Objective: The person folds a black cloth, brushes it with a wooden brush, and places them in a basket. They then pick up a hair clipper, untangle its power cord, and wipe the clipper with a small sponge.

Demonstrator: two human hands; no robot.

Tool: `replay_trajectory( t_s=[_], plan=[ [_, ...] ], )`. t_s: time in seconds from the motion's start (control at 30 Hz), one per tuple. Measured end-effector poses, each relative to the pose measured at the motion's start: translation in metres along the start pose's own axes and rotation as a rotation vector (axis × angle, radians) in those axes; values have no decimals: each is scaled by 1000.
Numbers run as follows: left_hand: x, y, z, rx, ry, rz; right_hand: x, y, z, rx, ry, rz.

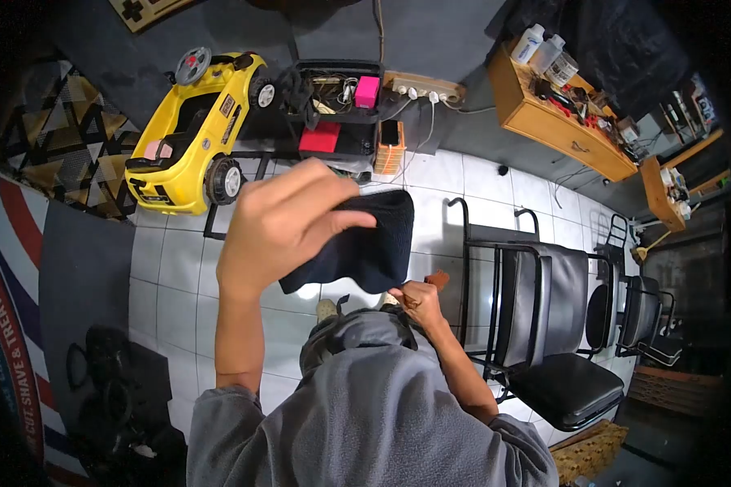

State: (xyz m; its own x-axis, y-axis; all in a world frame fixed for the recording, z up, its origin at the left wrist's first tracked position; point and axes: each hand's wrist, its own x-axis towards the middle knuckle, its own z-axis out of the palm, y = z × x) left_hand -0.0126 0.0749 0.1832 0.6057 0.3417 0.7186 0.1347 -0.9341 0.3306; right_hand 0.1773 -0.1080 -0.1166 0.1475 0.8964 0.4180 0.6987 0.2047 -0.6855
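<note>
A dark ribbed knit cloth (374, 252), open along its upper edge like a beanie, hangs in front of me over the tiled floor. My left hand (288, 219) is closed on its upper left side, thumb and fingers pinching the fabric. Lower down, my right hand (418, 302) is closed with its fingertips at the cloth's bottom right corner. Just past the right knuckles a small brown piece (438, 280) shows; I cannot tell whether that hand holds it. My shoes are partly hidden beneath the cloth.
A yellow toy car (195, 138) stands at the back left, beside a black shelf (337, 122) with pink and red boxes. Black armchairs (544, 316) line the right side. Bottles and tools crowd a wooden wall counter (544, 114). A striped banner (12, 325) is at far left.
</note>
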Motion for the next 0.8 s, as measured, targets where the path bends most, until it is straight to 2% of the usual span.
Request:
replay_trajectory(
  t_s=[0.1,0.2,0.23,0.33,0.47,0.5,0.53,0.6,0.7,0.8],
  plan=[
    [2,-1,-5,-9,-11,20,-22,30,19,-108,31,14],
    [2,4,-7,-66,-90,24,16,-27,-14,158,203,458],
    [1,5,-4,-77,-101,32,12,-14,-13,218,177,505],
    [1,3,2,-82,-122,75,43,-39,-33,241,236,442],
    [5,11,6,-84,-139,95,64,-44,-41,299,97,268],
    [6,12,6,-88,-138,99,73,-59,-50,237,33,272],
    [6,13,5,-89,-125,103,71,-53,-42,213,33,223],
    [6,13,2,-90,-95,111,55,-30,-30,99,-172,233],
    [6,11,-7,-25,-64,91,25,-1,-5,3,-297,322],
    [3,10,-14,-5,-43,27,-10,30,20,201,-133,192]
  ],
)
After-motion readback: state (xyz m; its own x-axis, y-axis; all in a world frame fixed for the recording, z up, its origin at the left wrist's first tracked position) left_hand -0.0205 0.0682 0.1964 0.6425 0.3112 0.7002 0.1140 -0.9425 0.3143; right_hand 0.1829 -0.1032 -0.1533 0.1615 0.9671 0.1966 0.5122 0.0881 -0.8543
